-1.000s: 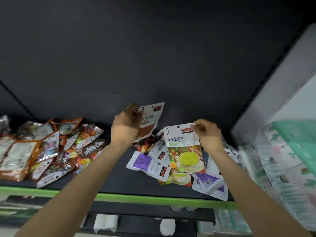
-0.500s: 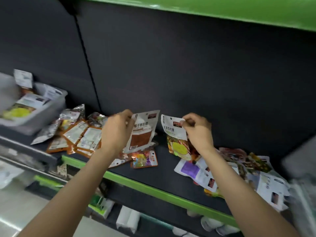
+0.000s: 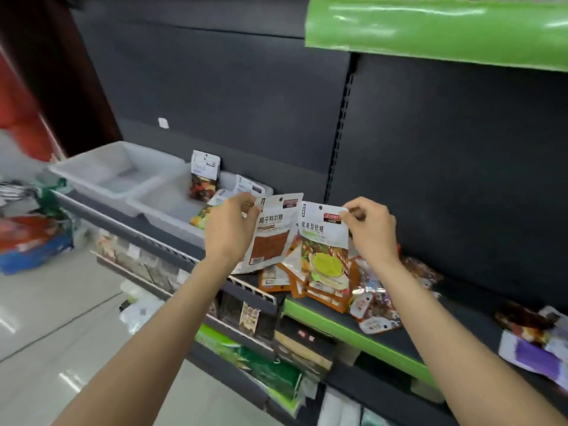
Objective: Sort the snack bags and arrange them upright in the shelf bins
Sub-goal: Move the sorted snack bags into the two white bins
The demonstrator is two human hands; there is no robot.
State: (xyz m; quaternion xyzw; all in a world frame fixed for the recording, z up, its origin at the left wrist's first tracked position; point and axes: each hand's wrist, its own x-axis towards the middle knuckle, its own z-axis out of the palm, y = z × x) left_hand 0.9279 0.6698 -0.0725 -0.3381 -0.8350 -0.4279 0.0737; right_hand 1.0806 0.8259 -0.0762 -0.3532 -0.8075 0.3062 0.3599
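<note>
likely both hands, left hand [image 3: 229, 230] pinching the brown bag [image 3: 272, 233] and right hand [image 3: 370, 232] the green bag [image 3: 325, 241], could drop these slippery packets short of the bins [image 3: 159, 196].

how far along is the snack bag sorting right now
Early. Done: one bag stands upright in the middle bin; the left bin looks bare. In hand: the left hand holds a brown bag, the right hand a green-cup bag. Left: the loose pile on the shelf.

- Showing a glossy sheen: bright green plastic shelf edge strip [image 3: 436, 29].
- Looking matt and smooth: dark grey metal back panel [image 3: 445, 155].
- Appearing translucent, smooth: pale grey plastic bins [image 3: 101, 176].
- Glinting, crinkling: shiny foil snack bags [image 3: 365, 290].
</note>
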